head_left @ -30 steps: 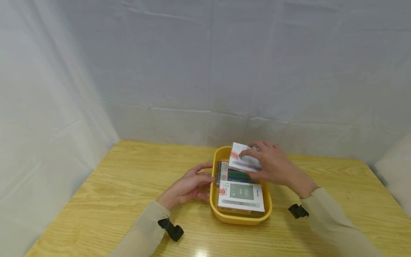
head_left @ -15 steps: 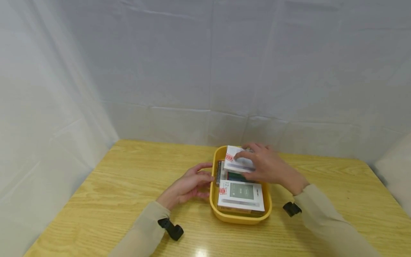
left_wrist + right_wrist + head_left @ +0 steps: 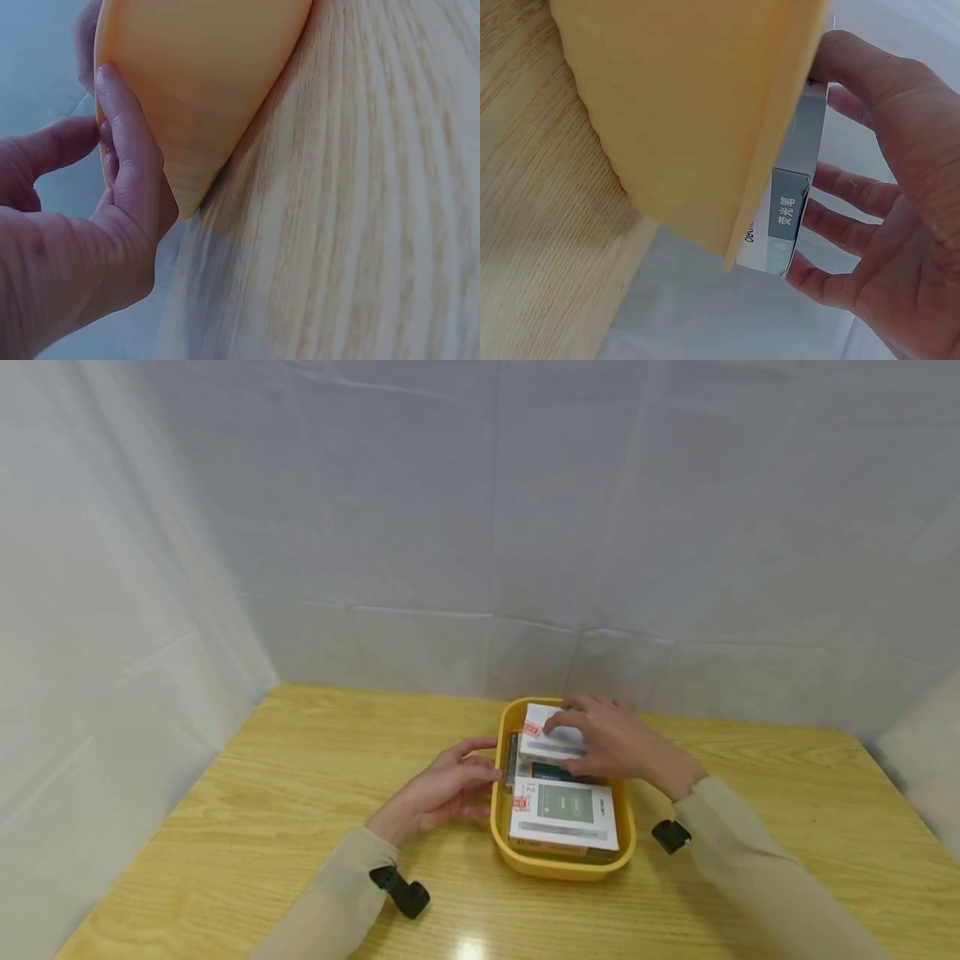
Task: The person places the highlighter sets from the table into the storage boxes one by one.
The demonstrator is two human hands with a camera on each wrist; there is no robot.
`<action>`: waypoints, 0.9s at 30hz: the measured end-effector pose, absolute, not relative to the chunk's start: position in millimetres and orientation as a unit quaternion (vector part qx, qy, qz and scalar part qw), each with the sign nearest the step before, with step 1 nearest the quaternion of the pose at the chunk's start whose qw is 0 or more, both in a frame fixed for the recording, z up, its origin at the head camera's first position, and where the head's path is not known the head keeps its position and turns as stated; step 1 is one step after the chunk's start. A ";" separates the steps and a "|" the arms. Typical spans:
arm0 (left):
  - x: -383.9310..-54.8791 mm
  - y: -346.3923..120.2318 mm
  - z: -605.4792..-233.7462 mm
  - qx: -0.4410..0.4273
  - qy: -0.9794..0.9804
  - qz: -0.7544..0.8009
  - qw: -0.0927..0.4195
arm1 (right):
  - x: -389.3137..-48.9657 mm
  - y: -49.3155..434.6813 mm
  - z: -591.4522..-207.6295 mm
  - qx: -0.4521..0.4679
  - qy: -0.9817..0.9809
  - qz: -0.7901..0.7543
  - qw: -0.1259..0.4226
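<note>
My left hand (image 3: 438,789) holds the left side of a yellow plastic basket (image 3: 558,868). In the left wrist view, its thumb sits at the rim while bent fingers press the outer wall. My right hand (image 3: 618,739) grips a white highlighter box (image 3: 538,742) by its sides, low in the far half of the basket. The right wrist view shows the box's grey end with Chinese print (image 3: 786,210) rising past the basket rim, with the thumb and fingers on it. A second white pen box (image 3: 564,810), marked 12, lies flat in the near half.
Between the two white boxes a dark green pack (image 3: 551,772) shows partly, underneath them. The basket stands on a wood-grain table (image 3: 315,793), near its far edge. White sheeting (image 3: 420,527) hangs behind and at the sides.
My right hand has moved the highlighter box left, nearer me and down into the basket, levelling it. My left hand stays at the basket's side.
</note>
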State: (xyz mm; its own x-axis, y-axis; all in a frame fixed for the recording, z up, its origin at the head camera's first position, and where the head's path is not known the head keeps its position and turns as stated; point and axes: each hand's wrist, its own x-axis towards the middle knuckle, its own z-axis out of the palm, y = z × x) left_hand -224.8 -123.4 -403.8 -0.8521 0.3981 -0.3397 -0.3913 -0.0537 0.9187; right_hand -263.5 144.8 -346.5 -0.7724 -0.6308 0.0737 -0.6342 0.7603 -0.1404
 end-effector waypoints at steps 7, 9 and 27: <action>-225.7 -122.8 -403.8 0.004 0.629 0.727 0.274 | -270.4 140.8 -348.8 0.346 -0.934 0.088 -0.015; -225.8 -123.1 -403.8 0.004 0.629 0.728 0.274 | -272.4 139.5 -349.6 0.349 -0.933 0.088 -0.024; -224.3 -123.1 -404.7 0.002 0.629 0.728 0.272 | -281.2 132.9 -352.2 0.367 -0.920 0.110 -0.082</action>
